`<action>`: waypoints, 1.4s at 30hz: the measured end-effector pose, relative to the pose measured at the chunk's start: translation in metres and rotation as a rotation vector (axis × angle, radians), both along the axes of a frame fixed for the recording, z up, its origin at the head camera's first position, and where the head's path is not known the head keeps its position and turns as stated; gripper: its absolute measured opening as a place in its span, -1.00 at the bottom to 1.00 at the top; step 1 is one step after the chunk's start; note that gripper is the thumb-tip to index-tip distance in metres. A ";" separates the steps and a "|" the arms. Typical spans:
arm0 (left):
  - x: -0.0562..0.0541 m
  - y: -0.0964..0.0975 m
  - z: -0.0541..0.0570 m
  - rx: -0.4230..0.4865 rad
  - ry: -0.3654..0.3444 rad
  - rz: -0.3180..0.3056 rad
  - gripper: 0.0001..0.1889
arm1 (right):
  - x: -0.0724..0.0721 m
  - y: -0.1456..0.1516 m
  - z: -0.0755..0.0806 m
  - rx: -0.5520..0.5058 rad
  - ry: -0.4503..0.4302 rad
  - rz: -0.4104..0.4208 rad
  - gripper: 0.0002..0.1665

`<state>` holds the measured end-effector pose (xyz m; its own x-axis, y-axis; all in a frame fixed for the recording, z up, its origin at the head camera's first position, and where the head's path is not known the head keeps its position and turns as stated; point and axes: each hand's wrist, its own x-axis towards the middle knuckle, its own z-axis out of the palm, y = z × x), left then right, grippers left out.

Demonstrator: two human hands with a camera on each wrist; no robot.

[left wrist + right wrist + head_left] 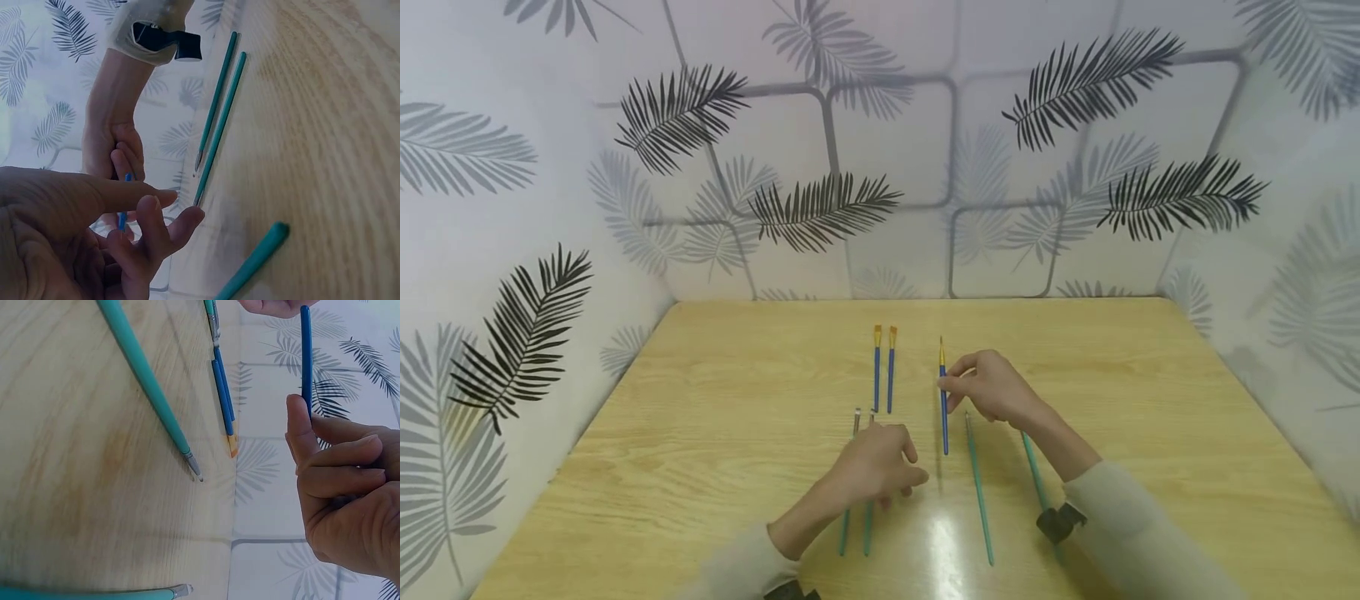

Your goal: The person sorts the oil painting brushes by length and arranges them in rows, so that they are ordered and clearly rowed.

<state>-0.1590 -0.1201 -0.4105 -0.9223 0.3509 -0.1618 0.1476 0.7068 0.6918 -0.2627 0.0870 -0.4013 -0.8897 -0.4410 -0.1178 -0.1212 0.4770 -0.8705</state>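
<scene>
Already two blue brushes lie paired; my right hand pinches a third blue brush, left hand relaxed over teal brushes awaiting sorting, I judge.

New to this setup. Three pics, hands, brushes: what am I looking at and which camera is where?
No machine here: a person works with two bare hands and wears three cameras. The wide picture comes from the head, looking down at a light wooden table in a booth of leaf-patterned walls. The other two come from cameras strapped to each wrist, so they look sideways and close.

On the table lie thin paintbrushes. Two blue-handled brushes with orange bristles lie side by side at the far middle. Two teal-handled brushes lie under the left hand, which hovers over or touches them with loosely bent fingers. Two more long teal brushes lie by the right forearm.

The right hand pinches a single blue-handled brush with a yellow tip near its bristle end; the right wrist view shows the fingers around its handle.
</scene>
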 end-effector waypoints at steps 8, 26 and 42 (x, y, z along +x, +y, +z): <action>0.000 0.016 -0.007 -0.006 -0.019 -0.033 -0.84 | -0.007 -0.003 -0.002 -0.019 0.034 0.002 -0.58; -0.004 0.048 -0.010 0.032 -0.070 -0.051 -0.82 | -0.020 0.003 0.002 -0.025 0.040 -0.044 -0.64; -0.004 0.068 -0.023 0.057 -0.024 -0.022 -0.67 | -0.045 -0.007 0.000 -0.012 0.017 -0.073 -0.65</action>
<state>-0.1632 -0.0524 -0.4336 -0.9105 0.3802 -0.1628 0.1456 0.6630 0.7343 -0.3072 0.0800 -0.4014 -0.9213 -0.3765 -0.0976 -0.1015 0.4750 -0.8741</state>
